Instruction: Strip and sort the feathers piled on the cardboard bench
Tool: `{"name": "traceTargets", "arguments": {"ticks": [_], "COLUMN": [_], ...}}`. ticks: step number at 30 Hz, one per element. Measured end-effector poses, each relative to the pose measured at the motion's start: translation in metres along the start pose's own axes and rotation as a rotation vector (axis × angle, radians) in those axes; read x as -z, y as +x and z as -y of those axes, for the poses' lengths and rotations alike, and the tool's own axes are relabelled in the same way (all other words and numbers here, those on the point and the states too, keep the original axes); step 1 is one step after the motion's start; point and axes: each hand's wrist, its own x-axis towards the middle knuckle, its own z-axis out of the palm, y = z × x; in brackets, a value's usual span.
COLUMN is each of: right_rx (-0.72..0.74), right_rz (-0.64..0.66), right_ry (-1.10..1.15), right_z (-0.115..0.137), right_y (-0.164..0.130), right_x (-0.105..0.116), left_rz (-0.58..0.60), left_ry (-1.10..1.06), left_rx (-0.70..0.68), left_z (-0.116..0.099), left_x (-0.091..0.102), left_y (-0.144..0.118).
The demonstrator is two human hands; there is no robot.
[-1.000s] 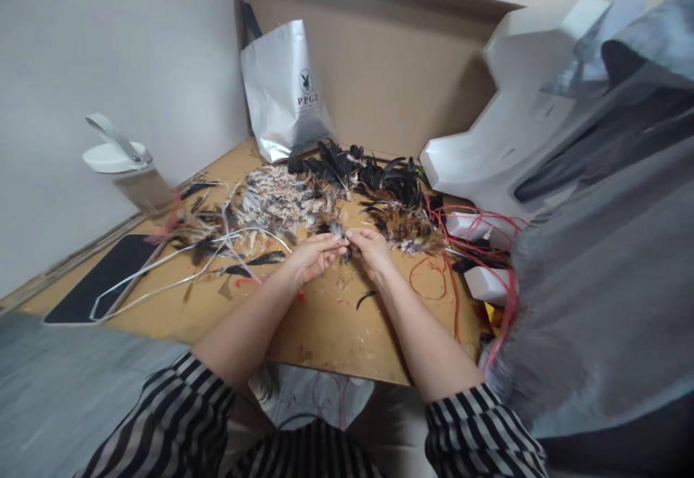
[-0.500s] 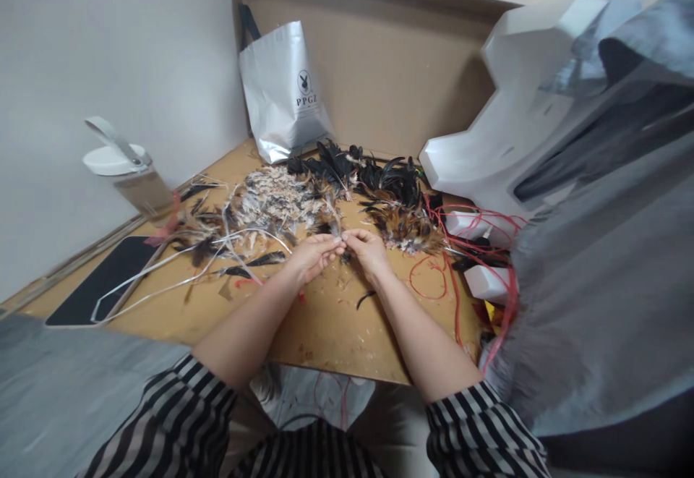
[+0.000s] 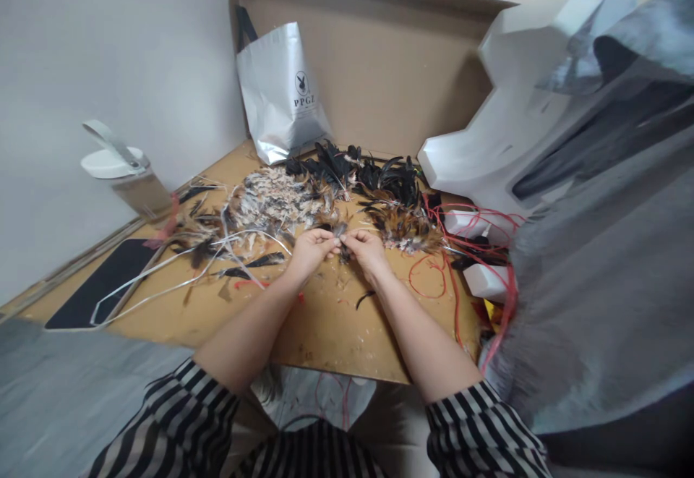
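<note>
My left hand (image 3: 310, 251) and my right hand (image 3: 367, 249) meet fingertip to fingertip over the wooden table (image 3: 325, 326). Together they pinch a small dark feather (image 3: 340, 236) between them. Just beyond the hands lie heaps of feathers: a pale speckled heap (image 3: 274, 199) on the left, a black heap (image 3: 369, 171) at the back and a brown heap (image 3: 404, 226) on the right. A single dark feather (image 3: 366, 296) lies on the table near my right wrist.
A silver paper bag (image 3: 282, 95) leans on the cardboard back wall. A white-lidded bottle (image 3: 127, 174) stands left, by a black pad (image 3: 100, 283) and white cords (image 3: 163, 275). Red thread (image 3: 444, 275) and white blocks (image 3: 488, 279) lie right, under a white machine (image 3: 504, 124).
Both hands have drawn slightly nearer to the feather heaps while keeping the pinch on the small feather. The view has shifted a little.
</note>
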Motion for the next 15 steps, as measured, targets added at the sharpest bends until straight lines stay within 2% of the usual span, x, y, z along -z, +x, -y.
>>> {"name": "traceTargets", "arguments": {"ticks": [7,15], "right_rx": [-0.018,-0.029], "right_rz": [0.099,0.193], "right_ry": [0.099,0.136], "right_z": [-0.0041,-0.0021], "right_y": [0.0051,0.0055], "right_x": [0.0051,0.0092], "left_rz": [0.193,0.222], "left_ry": [-0.326,-0.386], "left_rx": [0.304,0.349], "left_z": [-0.0048,-0.0068], "left_x": [0.0080,0.0089], "left_y": [0.0006,0.0002]}}
